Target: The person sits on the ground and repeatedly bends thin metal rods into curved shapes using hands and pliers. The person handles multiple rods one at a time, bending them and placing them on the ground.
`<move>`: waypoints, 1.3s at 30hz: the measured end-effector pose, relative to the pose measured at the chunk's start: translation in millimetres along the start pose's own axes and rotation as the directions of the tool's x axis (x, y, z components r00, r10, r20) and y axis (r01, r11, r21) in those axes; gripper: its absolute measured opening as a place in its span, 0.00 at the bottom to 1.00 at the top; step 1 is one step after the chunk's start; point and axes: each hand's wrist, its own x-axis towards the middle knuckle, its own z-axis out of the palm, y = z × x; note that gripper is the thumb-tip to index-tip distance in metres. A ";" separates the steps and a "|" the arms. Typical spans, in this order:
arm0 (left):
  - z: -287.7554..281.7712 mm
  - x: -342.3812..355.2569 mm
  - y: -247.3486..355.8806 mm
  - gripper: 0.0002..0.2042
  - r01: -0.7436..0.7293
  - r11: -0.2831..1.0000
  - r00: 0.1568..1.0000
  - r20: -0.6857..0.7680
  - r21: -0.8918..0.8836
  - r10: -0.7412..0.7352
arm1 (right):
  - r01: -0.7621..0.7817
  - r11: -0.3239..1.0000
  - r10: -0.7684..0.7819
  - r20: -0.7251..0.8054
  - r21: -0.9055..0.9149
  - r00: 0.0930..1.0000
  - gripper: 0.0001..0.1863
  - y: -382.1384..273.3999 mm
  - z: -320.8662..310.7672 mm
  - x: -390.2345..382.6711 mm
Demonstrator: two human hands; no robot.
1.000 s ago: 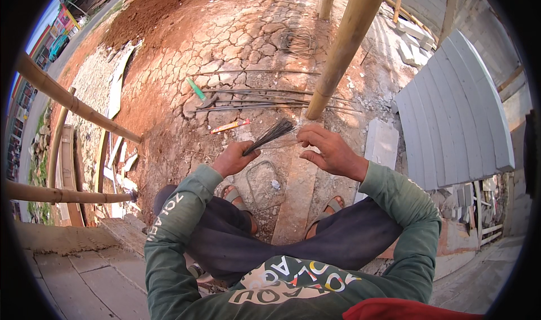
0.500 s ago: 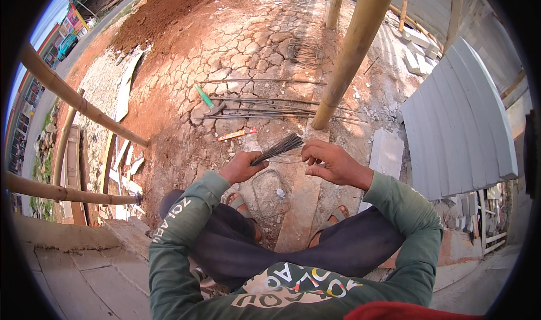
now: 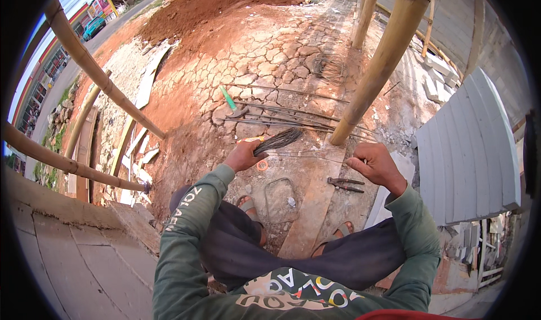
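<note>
My left hand (image 3: 243,155) is closed round one end of a bundle of dark binding wire (image 3: 280,140), whose free ends fan out to the right. Off to the right, my right hand (image 3: 376,166) is closed, fingers curled and thumb pressed in. Thin wire strands (image 3: 315,153) stretch from beside the bundle towards that hand. Below them, steel pincers (image 3: 346,185) lie by the edge of a wooden plank (image 3: 307,218). An orange ring (image 3: 262,165) is on the ground just under the left hand. A bent wire frame (image 3: 280,199) lies between my feet.
Ahead lie a green-handled hammer (image 3: 232,103), long steel rods (image 3: 282,116) and a wire coil (image 3: 330,69). Bamboo poles (image 3: 383,66) rise at right and left. Pale grey panels (image 3: 470,151) lean at the right. Red soil (image 3: 220,10) is heaped at the back.
My right hand has moved right, away from the bundle's tips, and thin strands now span the gap. The pincers have come into sight. The whole view has shifted a little.
</note>
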 end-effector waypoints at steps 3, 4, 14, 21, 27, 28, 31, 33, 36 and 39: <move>-12.6 1.0 -9.2 0.15 -0.012 1.000 0.998 -0.063 0.026 0.013 | -0.053 0.998 0.056 -0.073 0.038 0.996 0.18 0.7 -6.8 -4.1; -17.0 1.1 -12.8 0.15 -0.030 0.998 0.995 -0.088 0.059 0.035 | -0.085 0.996 0.087 -0.075 0.041 0.993 0.19 2.7 -11.3 -5.5; -34.8 -12.2 -79.9 0.13 0.277 0.921 0.946 -0.248 0.275 -0.210 | -0.251 0.915 0.384 -0.485 0.317 0.786 0.19 23.6 -73.8 -46.7; 21.2 -40.7 -113.0 0.20 0.273 0.784 0.894 0.153 0.557 -0.420 | -0.253 0.966 0.170 -0.610 -0.053 0.774 0.17 22.4 -54.6 -48.5; 48.0 -49.2 -131.6 0.28 0.215 0.731 0.825 0.280 0.647 -0.491 | -0.183 0.980 0.094 -0.631 -0.077 0.770 0.14 10.3 -55.9 -46.9; 50.9 -48.5 -130.6 0.29 0.240 0.739 0.829 0.262 0.630 -0.493 | -0.160 0.984 0.080 -0.620 -0.075 0.780 0.14 9.7 -52.9 -46.1; 51.3 -43.8 -117.4 0.36 0.270 0.796 0.854 0.248 0.542 -0.458 | -0.124 0.991 0.078 -0.566 -0.044 0.821 0.13 6.8 -44.5 -45.2; 46.6 -29.2 -96.0 0.39 0.251 0.848 0.850 0.313 0.467 -0.424 | -0.101 0.995 0.072 -0.550 -0.023 0.832 0.13 3.7 -37.5 -41.9; 39.0 2.3 -40.6 0.45 0.114 0.992 0.875 0.467 0.053 -0.125 | -0.040 0.997 0.066 -0.528 0.059 0.847 0.14 -5.9 -22.1 -33.7; 34.6 6.0 29.2 0.48 -0.023 0.818 0.919 0.311 -0.575 0.244 | 0.027 0.995 0.020 -0.477 0.092 0.879 0.14 -17.3 -2.6 -22.3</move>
